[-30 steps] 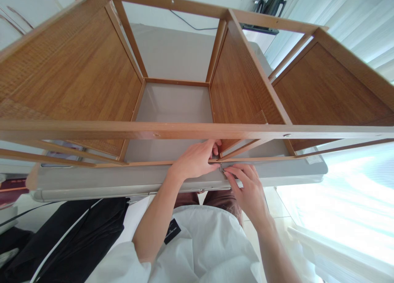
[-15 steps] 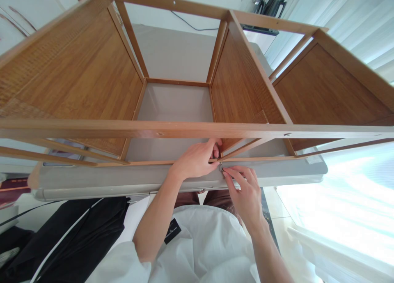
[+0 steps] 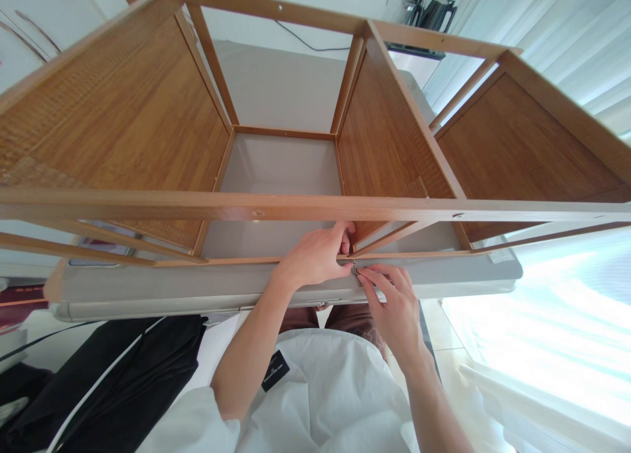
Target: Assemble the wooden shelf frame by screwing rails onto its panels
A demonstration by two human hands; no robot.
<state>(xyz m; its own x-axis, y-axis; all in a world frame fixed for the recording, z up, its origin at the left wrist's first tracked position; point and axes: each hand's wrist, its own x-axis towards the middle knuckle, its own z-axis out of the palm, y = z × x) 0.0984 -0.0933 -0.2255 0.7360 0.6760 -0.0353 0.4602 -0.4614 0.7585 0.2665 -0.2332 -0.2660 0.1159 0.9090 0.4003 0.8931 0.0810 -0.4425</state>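
Note:
A brown wooden shelf frame (image 3: 236, 206) with slatted bamboo panels (image 3: 133, 111) lies across a grey-topped table (image 3: 172, 279). My left hand (image 3: 318, 256) is closed around its lower rail (image 3: 241, 260) at the joint beside the middle panel, with the fingers inside and the thumb on my side. Just right of that thumb, my right hand (image 3: 392, 298) pinches a small metal hex key (image 3: 354, 269) between thumb and fingertips. The key's tip meets the near face of the rail, and my fingers cover most of it.
Black cloth (image 3: 108, 381) with a white cord lies at the lower left. At the back right stands a dark kettle (image 3: 438, 12) on a stand. A sheer white curtain (image 3: 566, 45) hangs on the right. A thin cable (image 3: 310, 45) runs along behind the frame.
The hex key has turned slightly at the rail, and my right fingertips have shifted a little with it. My left hand keeps its grip on the frame.

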